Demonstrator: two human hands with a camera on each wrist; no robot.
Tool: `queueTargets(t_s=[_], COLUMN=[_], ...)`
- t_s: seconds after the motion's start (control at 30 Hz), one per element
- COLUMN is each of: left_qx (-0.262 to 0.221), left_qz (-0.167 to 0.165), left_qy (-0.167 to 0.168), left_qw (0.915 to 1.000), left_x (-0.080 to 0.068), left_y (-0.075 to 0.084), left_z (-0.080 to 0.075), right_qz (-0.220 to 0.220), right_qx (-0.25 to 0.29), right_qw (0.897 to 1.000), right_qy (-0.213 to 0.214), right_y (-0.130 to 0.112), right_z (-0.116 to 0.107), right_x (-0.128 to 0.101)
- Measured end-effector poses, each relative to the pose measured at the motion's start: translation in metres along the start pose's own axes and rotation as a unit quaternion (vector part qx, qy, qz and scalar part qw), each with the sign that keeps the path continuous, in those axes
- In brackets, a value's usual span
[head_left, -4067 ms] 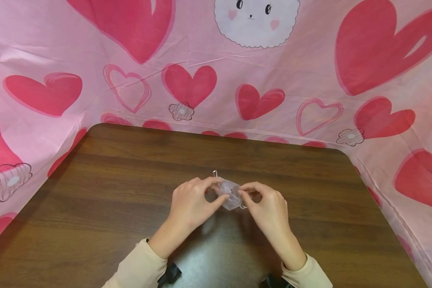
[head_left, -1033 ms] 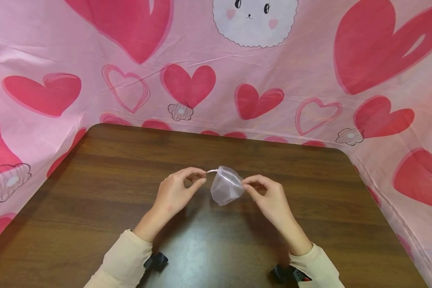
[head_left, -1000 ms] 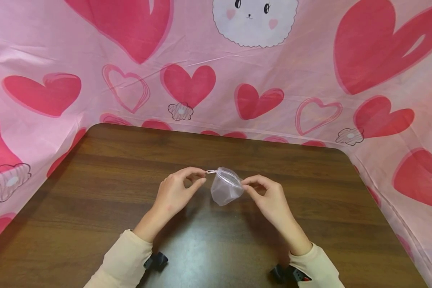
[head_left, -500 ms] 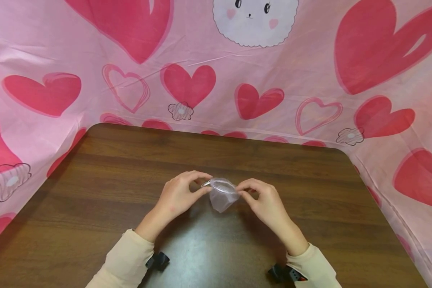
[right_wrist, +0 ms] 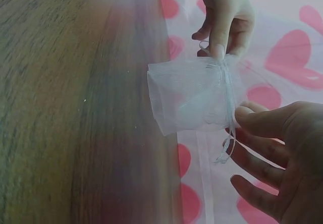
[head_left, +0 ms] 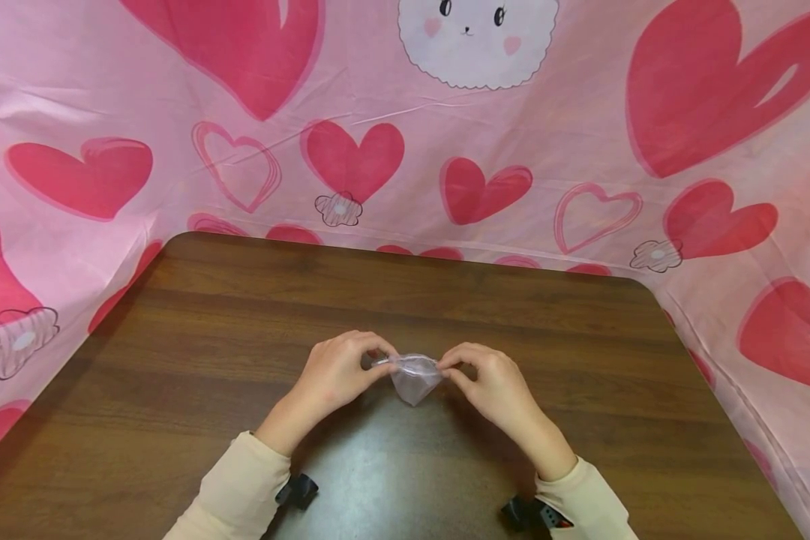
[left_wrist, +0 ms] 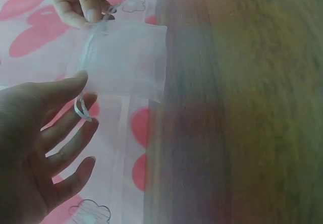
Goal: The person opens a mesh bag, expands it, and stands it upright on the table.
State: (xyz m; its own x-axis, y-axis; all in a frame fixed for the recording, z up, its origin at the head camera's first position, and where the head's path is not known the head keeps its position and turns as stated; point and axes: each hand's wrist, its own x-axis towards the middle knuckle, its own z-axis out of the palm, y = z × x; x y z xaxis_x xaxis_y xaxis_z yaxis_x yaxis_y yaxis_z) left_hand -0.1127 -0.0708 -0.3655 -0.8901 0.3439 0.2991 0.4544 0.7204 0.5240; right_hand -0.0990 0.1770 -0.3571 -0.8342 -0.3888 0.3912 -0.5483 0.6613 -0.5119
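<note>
Between the two hands hangs a small sheer white drawstring pouch (head_left: 415, 384), held above the table. My left hand (head_left: 340, 371) pinches the left corner of its mouth between thumb and forefinger. My right hand (head_left: 496, 379) pinches the right corner the same way. In the left wrist view the pouch (left_wrist: 131, 60) hangs flat, with a cord loop dangling beside the left fingers. The right wrist view shows the gathered cord band (right_wrist: 227, 93) along the mouth and loose cord ends below the right thumb. Through the thin fabric I make out no contents.
A dark brown wooden table (head_left: 243, 315) with rounded far corners lies under the hands. A pink cloth (head_left: 378, 82) printed with red hearts rises behind it and along both sides. Black wrist devices (head_left: 298, 491) sit at the cuffs of both cream sleeves.
Earlier the left hand pulled the cord loop out to the left. It has since moved right and down onto the pouch's corner. Both hands and the pouch have lowered slightly, and the mouth looks narrower.
</note>
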Motion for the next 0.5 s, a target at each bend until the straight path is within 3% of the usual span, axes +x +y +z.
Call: queueTargets(t_s=[0.5], left_qx=[0.018], left_qz=[0.003], left_qy=[-0.019], left_qw=[0.9997], left_x=[-0.0024], left_y=[0.0011], left_z=[0.0007], right_qz=[0.006], right_qx=[-0.017], right_qw=[1.000], right_qy=[-0.015], right_y=[0.0007], right_z=[0.0013], right_x=[-0.0010])
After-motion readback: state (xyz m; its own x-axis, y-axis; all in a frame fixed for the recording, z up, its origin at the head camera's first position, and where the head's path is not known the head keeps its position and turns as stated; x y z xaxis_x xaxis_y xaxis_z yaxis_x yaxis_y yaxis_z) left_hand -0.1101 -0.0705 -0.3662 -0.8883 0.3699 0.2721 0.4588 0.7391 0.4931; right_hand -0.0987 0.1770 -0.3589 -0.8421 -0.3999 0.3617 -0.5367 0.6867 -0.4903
